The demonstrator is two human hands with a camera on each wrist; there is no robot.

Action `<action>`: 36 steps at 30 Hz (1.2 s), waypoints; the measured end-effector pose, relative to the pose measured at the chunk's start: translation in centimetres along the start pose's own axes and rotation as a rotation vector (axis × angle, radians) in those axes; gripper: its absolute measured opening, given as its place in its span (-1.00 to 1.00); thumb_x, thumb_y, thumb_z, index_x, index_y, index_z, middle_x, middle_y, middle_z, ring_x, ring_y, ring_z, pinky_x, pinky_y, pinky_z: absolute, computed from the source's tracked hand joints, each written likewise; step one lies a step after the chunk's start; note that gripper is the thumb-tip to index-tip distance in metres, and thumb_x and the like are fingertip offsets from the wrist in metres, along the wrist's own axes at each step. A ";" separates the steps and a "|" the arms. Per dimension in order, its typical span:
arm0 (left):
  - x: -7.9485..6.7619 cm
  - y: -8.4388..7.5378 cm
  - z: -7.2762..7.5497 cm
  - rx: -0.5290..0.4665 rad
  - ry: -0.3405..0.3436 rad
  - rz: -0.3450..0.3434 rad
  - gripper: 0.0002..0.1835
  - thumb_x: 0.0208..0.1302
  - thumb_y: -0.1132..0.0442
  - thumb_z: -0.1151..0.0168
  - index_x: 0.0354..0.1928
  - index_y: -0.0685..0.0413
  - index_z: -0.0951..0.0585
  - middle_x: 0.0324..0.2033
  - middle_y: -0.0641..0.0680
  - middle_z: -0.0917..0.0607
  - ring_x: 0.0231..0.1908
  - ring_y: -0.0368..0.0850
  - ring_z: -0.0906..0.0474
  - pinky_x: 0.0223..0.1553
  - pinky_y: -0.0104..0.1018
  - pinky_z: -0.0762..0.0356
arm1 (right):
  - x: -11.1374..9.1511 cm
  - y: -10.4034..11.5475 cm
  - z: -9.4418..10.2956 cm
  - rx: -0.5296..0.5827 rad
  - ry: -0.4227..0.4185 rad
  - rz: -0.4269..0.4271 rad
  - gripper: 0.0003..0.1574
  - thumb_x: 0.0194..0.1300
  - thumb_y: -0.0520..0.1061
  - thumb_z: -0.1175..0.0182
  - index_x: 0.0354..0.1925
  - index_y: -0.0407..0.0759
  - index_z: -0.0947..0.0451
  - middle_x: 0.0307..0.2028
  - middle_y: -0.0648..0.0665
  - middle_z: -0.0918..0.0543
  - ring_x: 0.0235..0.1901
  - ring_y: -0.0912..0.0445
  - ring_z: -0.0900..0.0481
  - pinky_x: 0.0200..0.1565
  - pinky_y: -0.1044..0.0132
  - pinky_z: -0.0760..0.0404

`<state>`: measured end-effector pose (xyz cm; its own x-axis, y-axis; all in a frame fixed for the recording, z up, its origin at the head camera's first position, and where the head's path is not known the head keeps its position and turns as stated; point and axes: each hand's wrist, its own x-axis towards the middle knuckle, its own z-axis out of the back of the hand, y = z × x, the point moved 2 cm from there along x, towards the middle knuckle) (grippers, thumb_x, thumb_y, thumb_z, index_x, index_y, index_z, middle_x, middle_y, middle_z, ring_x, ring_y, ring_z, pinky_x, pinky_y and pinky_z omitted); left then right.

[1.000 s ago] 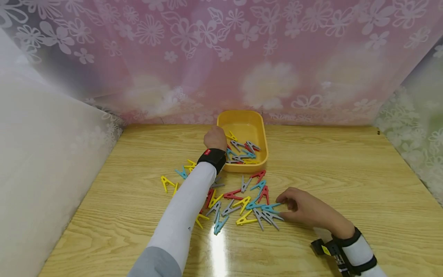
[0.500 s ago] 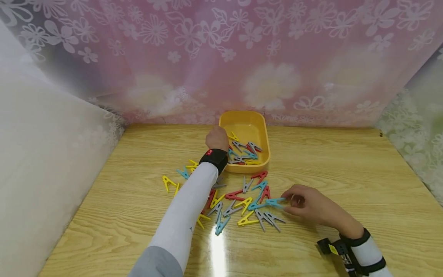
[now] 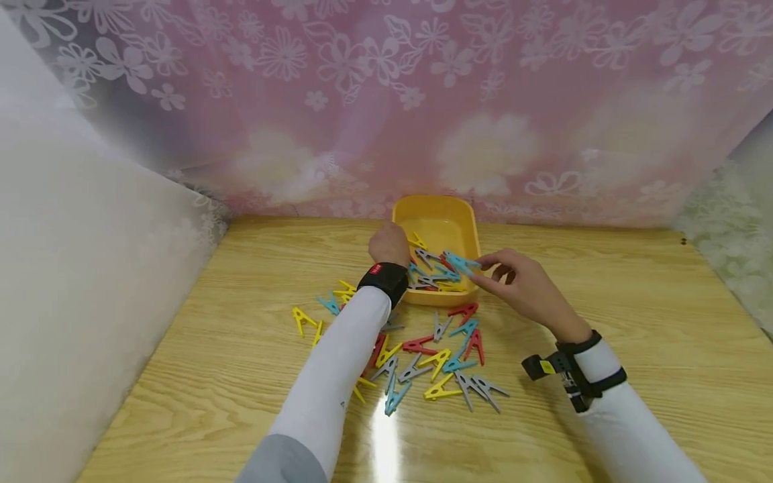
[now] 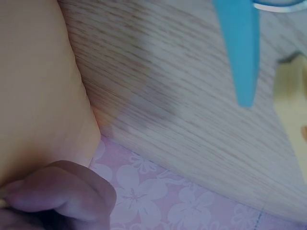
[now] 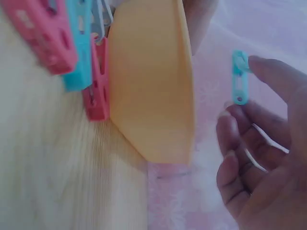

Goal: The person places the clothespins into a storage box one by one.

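Note:
My right hand [image 3: 524,283] pinches a light blue clothespin [image 3: 461,262] between thumb and fingertips, over the right rim of the yellow plastic bin [image 3: 439,298]. In the right wrist view the same clothespin [image 5: 240,79] stands apart from the bin's wall [image 5: 151,86]. At the bin's left side, my left hand [image 3: 389,243] grips the rim, its fingers partly hidden in the head view. The left wrist view shows the curled fingers [image 4: 72,194] against the bin. Several grey, blue, red and yellow clothespins lie inside, mostly toward the near end.
Many loose clothespins [image 3: 437,359] lie spread over the wooden table [image 3: 604,302] in front of the bin, some hidden under the left forearm [image 3: 329,376]. A pink floral curtain [image 3: 362,134] hangs right behind the bin.
My right hand has lifted the blue clothespin from the pile and carried it up and away from me to the bin. The left hand stays at the rim.

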<state>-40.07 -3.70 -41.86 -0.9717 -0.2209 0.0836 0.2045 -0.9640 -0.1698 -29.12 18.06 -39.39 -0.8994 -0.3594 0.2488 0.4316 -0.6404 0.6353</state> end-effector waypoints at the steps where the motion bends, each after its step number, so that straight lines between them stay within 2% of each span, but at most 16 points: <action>1: 0.0 0.0 0.0 0.001 0.001 0.002 -0.71 0.49 0.15 0.07 0.02 0.15 -0.53 -0.39 0.04 -0.70 -0.41 -0.13 -0.66 -0.50 -0.29 -0.58 | 0.6 -0.1 -0.3 0.000 0.014 -0.007 -0.48 0.28 0.13 -0.24 0.06 -0.17 -0.56 -0.11 -0.11 -0.59 -0.34 0.10 -0.50 -0.32 0.18 -0.46; 4: -0.2 0.1 0.3 0.016 0.008 -0.006 -0.72 0.49 0.16 0.07 0.02 0.15 -0.53 -0.36 0.03 -0.70 -0.38 -0.14 -0.66 -0.47 -0.30 -0.59 | 1.4 -0.3 -1.0 0.002 0.036 -0.010 -0.43 0.31 0.14 -0.20 0.12 -0.21 -0.51 0.00 -0.20 -0.54 -0.30 0.07 -0.48 -0.31 0.14 -0.45; 6: 0.0 0.2 0.4 0.036 0.011 -0.023 -0.70 0.50 0.15 0.08 0.04 0.16 -0.53 -0.36 0.02 -0.70 -0.39 -0.14 -0.65 -0.46 -0.32 -0.59 | 1.3 -0.6 -1.4 -0.010 0.013 0.006 -0.46 0.33 0.09 -0.20 0.11 -0.23 -0.51 0.00 -0.22 -0.52 -0.32 0.07 -0.47 -0.33 0.17 -0.45; 11: 0.1 0.0 0.2 0.082 -0.017 -0.040 -0.72 0.50 0.15 0.08 0.02 0.13 -0.54 -0.39 0.00 -0.67 -0.42 -0.16 -0.65 -0.47 -0.34 -0.58 | -0.4 -1.6 -1.5 -0.021 -0.052 0.028 -0.61 0.36 -0.01 -0.18 0.03 -0.24 -0.56 -0.09 -0.14 -0.53 -0.36 0.11 -0.43 -0.34 0.26 -0.43; 16: 0.2 -0.2 0.1 0.066 -0.029 -0.028 -0.72 0.50 0.16 0.08 0.03 0.14 -0.52 -0.41 0.03 -0.69 -0.43 -0.14 -0.65 -0.48 -0.32 -0.57 | -2.7 -2.1 -1.5 -0.020 -0.023 0.012 -0.67 0.36 0.00 -0.18 -0.03 -0.17 -0.57 -0.18 -0.04 -0.52 -0.38 0.15 -0.42 -0.36 0.30 -0.43; 21: 0.1 0.1 0.2 0.016 -0.023 0.000 -0.72 0.50 0.17 0.08 0.02 0.16 -0.52 -0.42 0.07 -0.71 -0.44 -0.12 -0.66 -0.49 -0.30 -0.57 | -5.0 -2.2 -1.8 0.000 0.103 -0.014 -0.73 0.32 0.01 -0.23 -0.12 -0.13 -0.57 -0.25 0.02 -0.52 -0.41 0.18 -0.44 -0.38 0.32 -0.46; 27: 0.3 0.7 0.5 0.047 -0.013 -0.008 -0.71 0.50 0.17 0.09 0.01 0.19 -0.53 -0.39 0.07 -0.70 -0.42 -0.11 -0.66 -0.47 -0.27 -0.59 | -6.8 -1.6 -2.6 0.004 0.291 -0.077 -0.58 0.24 0.20 -0.25 -0.14 -0.07 -0.55 -0.34 0.07 -0.50 -0.40 0.19 -0.45 -0.37 0.33 -0.48; 36: 0.6 0.7 0.1 0.034 0.013 -0.015 -0.71 0.49 0.19 0.09 0.02 0.21 -0.52 -0.37 0.09 -0.70 -0.40 -0.09 -0.66 -0.46 -0.26 -0.59 | -9.0 -0.4 -2.7 -0.134 0.374 -0.138 -0.36 0.01 0.45 -0.29 -0.17 0.03 -0.53 -0.41 0.12 -0.47 -0.44 0.23 -0.39 -0.39 0.32 -0.42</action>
<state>-40.46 -4.55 -41.84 -0.9761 -0.2047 0.0725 0.1937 -0.9717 -0.1352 -20.97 19.73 -43.83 -0.8729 -0.4702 -0.1302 0.3365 -0.7735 0.5370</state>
